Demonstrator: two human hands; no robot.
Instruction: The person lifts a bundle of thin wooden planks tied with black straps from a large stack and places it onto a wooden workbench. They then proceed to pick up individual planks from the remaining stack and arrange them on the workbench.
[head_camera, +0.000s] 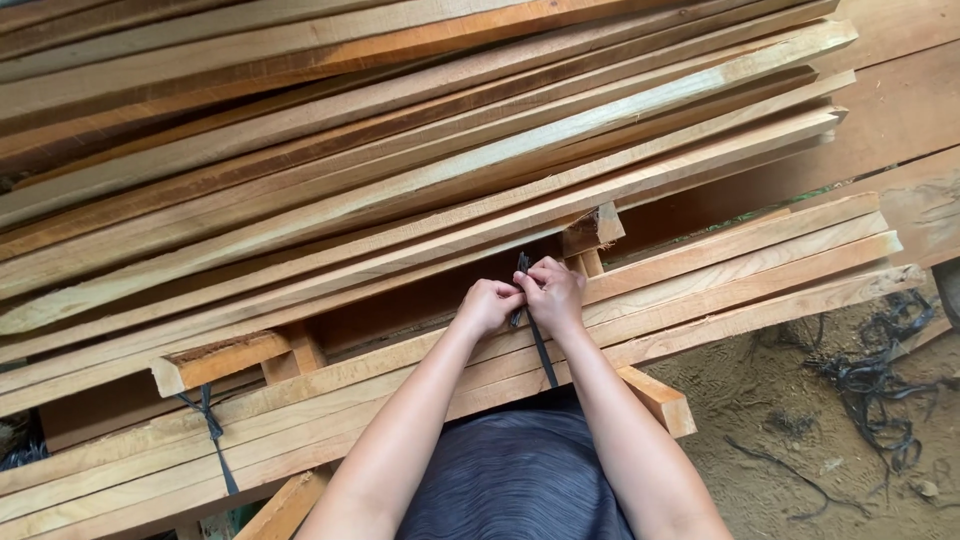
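A: Where's the strap?

B: The black strap (540, 345) runs across the near bundle of planks (700, 290), about midway along it, down over the near edge.

A: And the hands?

B: Both meet at its top. Left hand (488, 304) is clenched on the strap; right hand (553, 292) pinches its upper end. 1 more tie (213, 435) binds the bundle's left end.

A: Beyond?

B: A bigger plank stack (400, 130).
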